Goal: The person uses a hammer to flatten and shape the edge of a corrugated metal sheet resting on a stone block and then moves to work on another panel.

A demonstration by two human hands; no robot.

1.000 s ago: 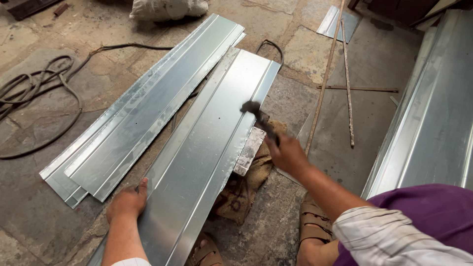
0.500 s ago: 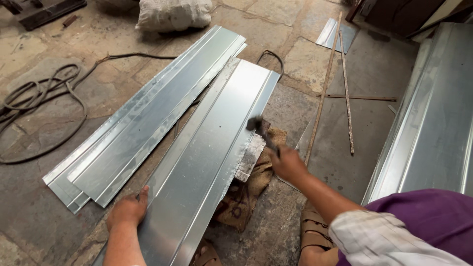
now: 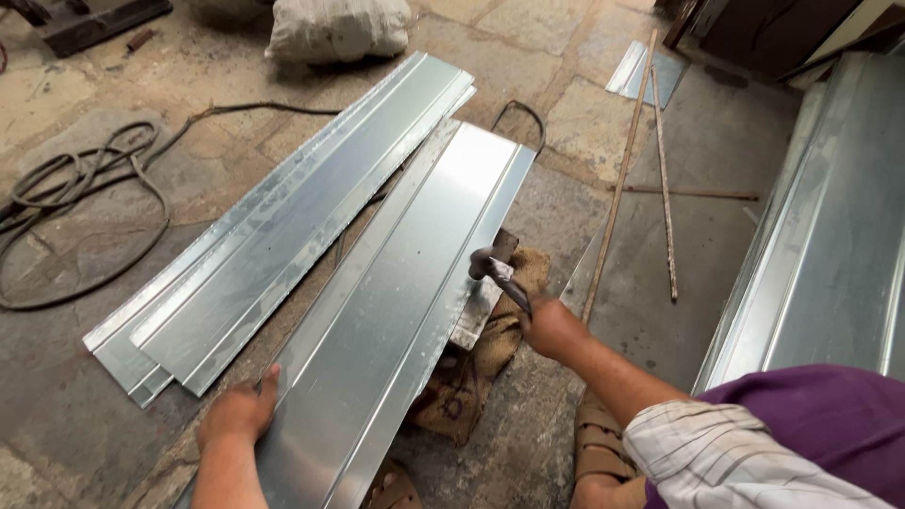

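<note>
My left hand lies flat, palm down, fingers spread low at the near end. My right hand is fisted in a tight grip, forearm stretched forward, sleeve bunched at the elbow.

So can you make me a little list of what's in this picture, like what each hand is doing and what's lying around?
left hand: pressing on the near left edge of the long metal sheet
right hand: gripping a hammer, its head at the sheet's right edge
under the sheet's edge: a metal block on a brown sack
left of it: stacked metal sheets
far left: coiled cable
right side: thin rods
top: white bag
</note>
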